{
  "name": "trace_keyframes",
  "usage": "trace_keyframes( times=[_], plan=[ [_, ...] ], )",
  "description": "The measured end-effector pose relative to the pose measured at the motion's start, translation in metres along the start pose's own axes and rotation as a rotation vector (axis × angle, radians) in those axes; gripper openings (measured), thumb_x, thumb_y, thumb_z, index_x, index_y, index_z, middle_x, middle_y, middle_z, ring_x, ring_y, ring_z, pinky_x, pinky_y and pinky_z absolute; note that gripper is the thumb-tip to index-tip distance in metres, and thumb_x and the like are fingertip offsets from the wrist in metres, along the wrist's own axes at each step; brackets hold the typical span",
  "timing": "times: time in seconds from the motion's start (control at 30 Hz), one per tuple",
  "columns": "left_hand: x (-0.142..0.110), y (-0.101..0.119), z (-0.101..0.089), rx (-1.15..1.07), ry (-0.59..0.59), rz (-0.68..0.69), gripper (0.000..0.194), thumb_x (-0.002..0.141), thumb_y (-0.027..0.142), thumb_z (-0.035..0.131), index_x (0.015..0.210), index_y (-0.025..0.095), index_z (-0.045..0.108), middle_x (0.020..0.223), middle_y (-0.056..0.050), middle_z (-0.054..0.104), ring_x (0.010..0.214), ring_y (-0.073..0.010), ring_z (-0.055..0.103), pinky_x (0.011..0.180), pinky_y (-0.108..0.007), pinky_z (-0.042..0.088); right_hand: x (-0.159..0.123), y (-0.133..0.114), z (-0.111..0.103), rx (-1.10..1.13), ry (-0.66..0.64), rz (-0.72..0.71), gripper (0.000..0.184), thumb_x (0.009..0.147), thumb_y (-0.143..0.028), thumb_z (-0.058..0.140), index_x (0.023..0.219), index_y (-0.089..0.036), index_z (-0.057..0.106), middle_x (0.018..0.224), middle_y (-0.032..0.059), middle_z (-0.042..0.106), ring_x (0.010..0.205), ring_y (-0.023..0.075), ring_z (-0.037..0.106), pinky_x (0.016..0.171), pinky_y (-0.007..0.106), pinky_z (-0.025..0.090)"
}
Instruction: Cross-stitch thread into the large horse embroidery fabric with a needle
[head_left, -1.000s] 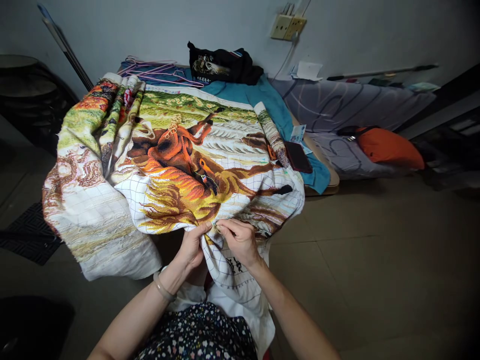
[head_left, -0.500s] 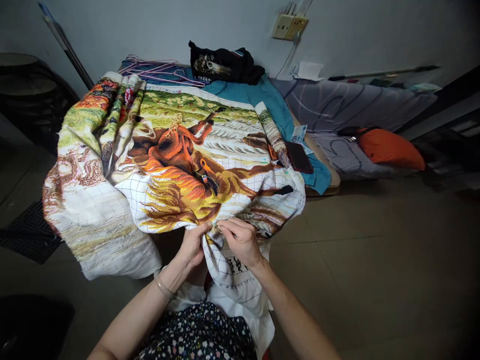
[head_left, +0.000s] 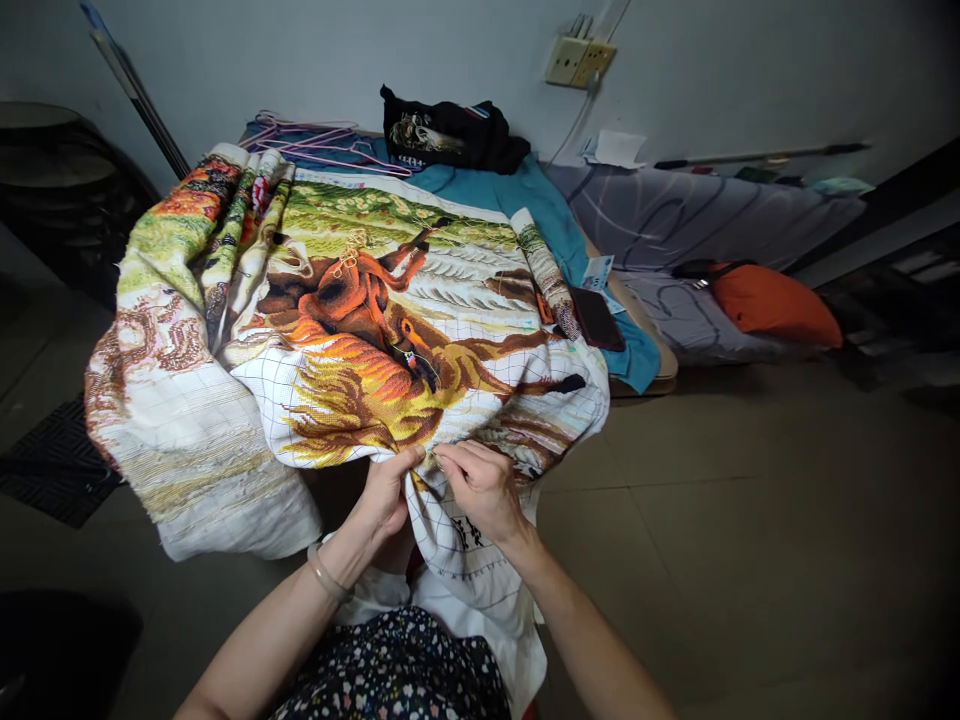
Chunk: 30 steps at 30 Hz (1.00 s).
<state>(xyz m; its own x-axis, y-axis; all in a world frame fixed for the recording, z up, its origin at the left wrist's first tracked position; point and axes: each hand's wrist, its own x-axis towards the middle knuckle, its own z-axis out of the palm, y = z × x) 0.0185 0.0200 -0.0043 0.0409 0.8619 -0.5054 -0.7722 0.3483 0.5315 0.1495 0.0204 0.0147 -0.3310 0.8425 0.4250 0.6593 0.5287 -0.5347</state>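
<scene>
A large cross-stitch cloth with a grid on its white ground and a stitched horse spreads before me, its near edge hanging over my lap. My left hand grips a gathered fold of it, thumb on top and fingers underneath. Just right of that fold, my right hand is closed in a pinch close to the cloth surface. What its fingertips hold is too small to make out. A bundle of tan thread lies on the stitched horse, and a small colourful needle minder or charm sits lower down.
Rolled cloth ends lie left and right. Behind are pink hangers, a black bag and a teal cloth. A dark phone rests at the right edge. An orange bag lies farther right; a wall socket is above.
My right hand has shifted very slightly, still pinched by the fold. My left hand keeps its grip on the cloth. The view has moved a little.
</scene>
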Motion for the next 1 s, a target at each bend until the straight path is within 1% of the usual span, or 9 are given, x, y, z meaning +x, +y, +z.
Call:
trace_keyframes(
  times=[0.13, 0.23, 0.4, 0.5, 0.6, 0.67, 0.73, 0.87, 1.0],
  plan=[
    [0.001, 0.0, -0.001, 0.0, -0.009, -0.008, 0.03, 0.052, 0.015, 0.079, 0.079, 0.01, 0.066, 0.072, -0.004, 0.07, 0.062, -0.0145, 0.062, 0.066, -0.028, 0.049, 0.004, 0.007, -0.001, 0.035, -0.008, -0.045, 0.025, 0.091, -0.014, 0.046, 0.085, -0.018, 0.07, 0.071, 0.0046, 0.065, 0.068, 0.0152, 0.058, 0.063, 0.025, 0.045],
    [0.001, 0.0, -0.002, -0.002, -0.005, -0.012, 0.031, 0.052, 0.015, 0.079, 0.08, 0.011, 0.066, 0.074, -0.004, 0.071, 0.064, -0.0154, 0.063, 0.068, -0.03, 0.049, 0.006, 0.011, -0.001, 0.048, -0.011, -0.064, 0.025, 0.091, -0.014, 0.046, 0.085, -0.018, 0.07, 0.073, 0.005, 0.066, 0.07, 0.0151, 0.059, 0.065, 0.025, 0.046],
    [0.001, 0.0, -0.001, 0.004, -0.001, -0.03, 0.031, 0.052, 0.016, 0.079, 0.08, 0.01, 0.066, 0.073, -0.005, 0.071, 0.062, -0.0158, 0.063, 0.069, -0.031, 0.05, 0.005, 0.012, 0.001, 0.061, 0.004, -0.036, 0.024, 0.091, -0.017, 0.047, 0.084, -0.019, 0.07, 0.072, 0.0047, 0.066, 0.068, 0.0151, 0.06, 0.064, 0.025, 0.047],
    [0.001, 0.001, -0.001, 0.006, -0.002, -0.03, 0.031, 0.051, 0.016, 0.08, 0.079, 0.009, 0.067, 0.072, -0.005, 0.071, 0.063, -0.0151, 0.063, 0.069, -0.029, 0.049, 0.003, 0.01, 0.004, 0.1, 0.022, -0.015, 0.022, 0.091, -0.017, 0.048, 0.086, -0.019, 0.069, 0.077, 0.0048, 0.069, 0.072, 0.0156, 0.063, 0.067, 0.026, 0.049],
    [0.0, 0.001, -0.001, 0.009, -0.005, -0.042, 0.029, 0.051, 0.017, 0.08, 0.076, 0.009, 0.067, 0.07, -0.005, 0.071, 0.062, -0.0146, 0.063, 0.067, -0.028, 0.049, 0.0, 0.005, 0.006, 0.11, 0.062, 0.052, 0.018, 0.09, -0.017, 0.049, 0.085, -0.018, 0.067, 0.077, 0.0041, 0.07, 0.07, 0.015, 0.064, 0.066, 0.024, 0.048],
    [0.0, 0.002, -0.002, 0.009, -0.012, -0.052, 0.027, 0.051, 0.017, 0.08, 0.074, 0.01, 0.066, 0.068, -0.004, 0.07, 0.06, -0.0141, 0.062, 0.066, -0.028, 0.049, -0.001, 0.0, 0.007, 0.081, 0.07, 0.1, 0.016, 0.09, -0.019, 0.05, 0.083, -0.017, 0.064, 0.071, 0.0027, 0.068, 0.063, 0.0139, 0.062, 0.061, 0.023, 0.045],
    [-0.001, 0.002, -0.003, 0.007, -0.02, -0.061, 0.026, 0.051, 0.017, 0.079, 0.072, 0.01, 0.066, 0.066, -0.003, 0.069, 0.059, -0.0134, 0.061, 0.064, -0.027, 0.048, -0.001, -0.005, 0.006, 0.043, 0.038, 0.121, 0.017, 0.091, -0.019, 0.048, 0.083, -0.017, 0.063, 0.069, 0.0021, 0.066, 0.062, 0.0135, 0.06, 0.06, 0.023, 0.044],
    [-0.002, 0.002, -0.005, 0.001, -0.037, -0.075, 0.027, 0.051, 0.014, 0.078, 0.075, 0.009, 0.066, 0.067, -0.002, 0.069, 0.059, -0.0135, 0.061, 0.066, -0.029, 0.048, 0.001, -0.011, 0.002, -0.06, -0.047, 0.134, 0.019, 0.091, -0.013, 0.044, 0.086, -0.017, 0.062, 0.081, 0.0054, 0.065, 0.073, 0.0156, 0.06, 0.068, 0.025, 0.044],
    [-0.003, 0.001, -0.005, 0.01, -0.068, -0.076, 0.027, 0.053, 0.015, 0.077, 0.078, 0.009, 0.067, 0.069, -0.004, 0.069, 0.06, -0.015, 0.061, 0.068, -0.03, 0.048, 0.002, -0.017, 0.002, -0.209, -0.025, 0.122, 0.022, 0.089, -0.009, 0.044, 0.083, -0.017, 0.064, 0.081, 0.0069, 0.061, 0.077, 0.0179, 0.056, 0.068, 0.027, 0.043]
  ],
)
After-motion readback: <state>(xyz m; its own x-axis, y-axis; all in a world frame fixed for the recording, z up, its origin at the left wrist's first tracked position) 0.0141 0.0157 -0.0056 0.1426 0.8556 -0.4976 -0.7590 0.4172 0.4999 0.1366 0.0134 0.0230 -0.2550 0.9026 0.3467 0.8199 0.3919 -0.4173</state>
